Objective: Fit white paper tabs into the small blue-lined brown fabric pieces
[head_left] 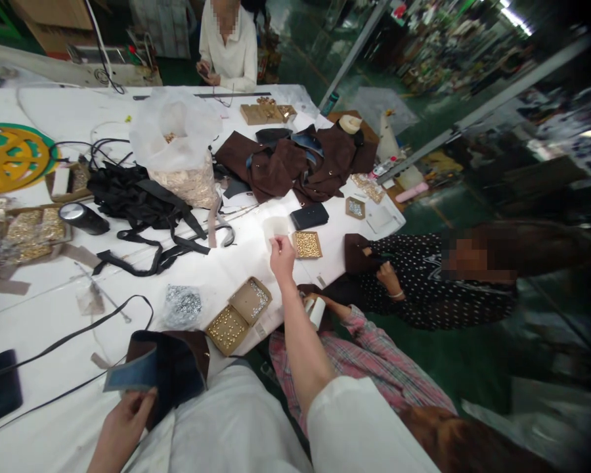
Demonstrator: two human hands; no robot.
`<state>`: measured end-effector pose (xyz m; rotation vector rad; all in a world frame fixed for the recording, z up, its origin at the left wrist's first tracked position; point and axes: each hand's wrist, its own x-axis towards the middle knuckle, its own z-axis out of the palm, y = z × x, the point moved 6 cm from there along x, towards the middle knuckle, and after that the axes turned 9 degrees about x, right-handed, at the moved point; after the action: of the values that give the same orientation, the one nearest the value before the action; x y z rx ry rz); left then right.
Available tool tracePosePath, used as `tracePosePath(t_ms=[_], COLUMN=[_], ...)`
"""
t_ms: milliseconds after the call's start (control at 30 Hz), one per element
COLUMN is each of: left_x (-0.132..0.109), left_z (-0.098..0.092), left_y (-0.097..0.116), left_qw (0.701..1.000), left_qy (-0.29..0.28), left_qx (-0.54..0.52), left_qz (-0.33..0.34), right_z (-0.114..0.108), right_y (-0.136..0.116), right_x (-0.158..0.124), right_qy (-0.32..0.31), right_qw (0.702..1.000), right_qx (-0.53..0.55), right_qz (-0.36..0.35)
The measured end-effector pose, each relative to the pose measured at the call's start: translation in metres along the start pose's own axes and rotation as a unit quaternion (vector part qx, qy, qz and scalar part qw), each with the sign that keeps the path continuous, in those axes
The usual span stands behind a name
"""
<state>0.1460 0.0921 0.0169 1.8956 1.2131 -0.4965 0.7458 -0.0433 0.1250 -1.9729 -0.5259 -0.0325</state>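
The left hand [123,420] grips the edge of a soft fabric piece [170,374], dark brown with a blue-grey panel, lying folded on the white table [54,420] just above that hand. The right hand [282,259] reaches far forward with its fingers bunched together; whether they pinch anything cannot be told. Just right of it sits a small square tray of gold studs [307,244]. Between the hands lie a hinged cardboard box [240,314] of round brass studs and a crinkled plastic bag [182,305] of silvery pieces.
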Motion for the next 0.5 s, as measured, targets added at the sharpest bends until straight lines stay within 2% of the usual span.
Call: tracePosePath(t_ms=[167, 267, 300, 333, 400, 467, 500], left_x=[0.000, 0.000, 0.001, 0.003, 0.008, 0.013, 0.013], left_z=[-0.003, -0.015, -0.020, -0.026, -0.038, -0.051, -0.057], left_y=[0.034, 0.051, 0.056, 0.061, 0.073, 0.095, 0.110], left_qw=[0.997, 0.995, 0.995, 0.995, 0.989, 0.969, 0.952], left_qy=[-0.058, -0.068, -0.067, -0.065, -0.064, -0.075, -0.083], left_qx=[0.011, 0.011, -0.002, -0.027, -0.116, -0.231, -0.291], left_qz=[0.043, 0.077, 0.079, 0.075, 0.058, 0.043, 0.040], right_z=[0.023, 0.036, 0.041, 0.048, 0.065, 0.079, 0.084], right_y=[-0.042, -0.057, -0.058, -0.058, -0.062, -0.071, -0.076], right_x=[-0.046, -0.068, -0.075, -0.082, -0.097, -0.113, -0.121], right_qy=[-0.070, -0.065, -0.058, -0.057, -0.061, -0.072, -0.083], right_qw=[0.990, 0.969, 0.947, 0.913, 0.821, 0.743, 0.718], right_qx=[0.124, 0.227, 0.289, 0.361, 0.497, 0.581, 0.604], right_qz=[0.002, 0.078, 0.127, 0.181, 0.275, 0.325, 0.337])
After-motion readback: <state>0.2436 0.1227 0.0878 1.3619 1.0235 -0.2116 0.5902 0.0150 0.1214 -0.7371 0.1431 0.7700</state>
